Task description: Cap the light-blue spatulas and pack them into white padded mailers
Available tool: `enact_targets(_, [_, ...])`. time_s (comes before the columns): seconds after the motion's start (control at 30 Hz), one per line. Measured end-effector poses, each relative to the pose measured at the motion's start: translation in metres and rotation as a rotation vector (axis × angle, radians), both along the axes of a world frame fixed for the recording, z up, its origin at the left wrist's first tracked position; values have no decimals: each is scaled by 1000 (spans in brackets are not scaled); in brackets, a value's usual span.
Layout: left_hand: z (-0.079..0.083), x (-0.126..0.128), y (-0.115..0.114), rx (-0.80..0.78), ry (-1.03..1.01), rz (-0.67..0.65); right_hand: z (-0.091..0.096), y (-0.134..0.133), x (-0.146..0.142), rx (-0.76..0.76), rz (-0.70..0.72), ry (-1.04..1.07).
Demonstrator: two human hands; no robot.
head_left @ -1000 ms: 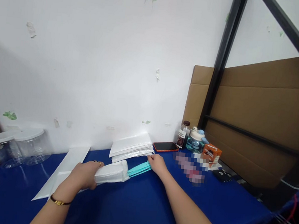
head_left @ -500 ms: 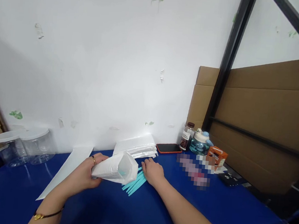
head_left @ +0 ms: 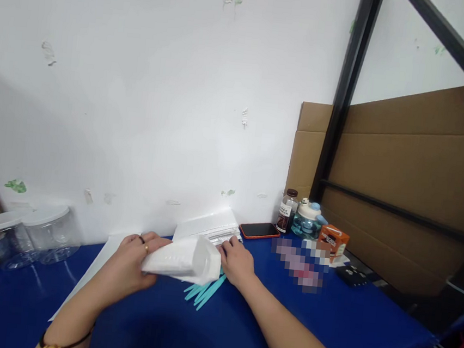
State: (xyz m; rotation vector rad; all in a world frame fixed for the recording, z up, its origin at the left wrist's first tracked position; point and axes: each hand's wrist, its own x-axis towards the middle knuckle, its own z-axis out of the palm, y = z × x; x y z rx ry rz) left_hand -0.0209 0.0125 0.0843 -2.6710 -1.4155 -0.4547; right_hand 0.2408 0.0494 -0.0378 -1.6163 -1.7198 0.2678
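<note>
My left hand (head_left: pixel 130 268) grips a white padded mailer (head_left: pixel 185 260) near its closed end and holds it just above the blue table (head_left: pixel 324 319), its open mouth turned to the right. My right hand (head_left: pixel 236 262) rests at that mouth, fingers curled over the far end of several teal sticks (head_left: pixel 202 292) lying loose on the table below the mailer. Whether the fingers grip the sticks or only touch them is hidden by the mailer.
A stack of white mailers (head_left: pixel 210 229) lies by the wall behind my hands. An orange-cased phone (head_left: pixel 258 230), a dark bottle (head_left: pixel 286 209), a blue-white container (head_left: pixel 307 218) and an orange box (head_left: pixel 333 242) stand at right. Clear plastic jars (head_left: pixel 25 233) stand at left, and a long white sheet (head_left: pixel 88 280).
The teal sticks slid out of the mailer onto the table. My left hand lifted and turned the mailer; my right hand drew back from the sticks' far end to the mailer's mouth.
</note>
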Motion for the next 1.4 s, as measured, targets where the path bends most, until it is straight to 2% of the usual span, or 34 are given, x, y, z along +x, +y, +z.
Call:
enact_targets(0.07, [16,13,8,-3,170,72,5,2,2,-77,84,454])
enact_targets(0.13, [32,30,15,10,302,84,7,2,1,-298,220,970])
enact_targets(0.2, [45,51,20,65,380,42,7,0,-3,-537,347,1364])
enact_targets(0.27, [53,73,20,134,428,-9,6,-2,-7,-689,427,1572])
enact_targets(0.37, [57,103,15,166,479,-50,4,-3,-13,-776,448,1673])
enact_targets(0.47, [54,117,10,148,492,-62,4,-3,-17,-803,398,1661])
enact_targets(0.6, [52,116,6,161,497,-45,4,-1,-20,-792,350,1589])
enact_targets(0.8, [59,95,11,182,543,-10,0,0,-16,-761,427,1562])
enact_targets(0.97, [57,65,23,167,477,31,5,-4,-11,-605,499,1469])
enact_targets(1.1, [58,61,25,155,450,28,3,-5,-12,-591,490,1366])
enact_targets(1.17, [60,59,26,164,447,22,3,-3,-8,-560,448,1266])
enact_targets(1.23, [59,51,30,171,465,44,4,1,2,-437,345,1085])
enact_targets(1.33, [56,33,38,139,498,123,8,8,23,-190,157,688])
enact_targets(1.4, [53,24,41,99,500,161,9,11,35,-153,102,435])
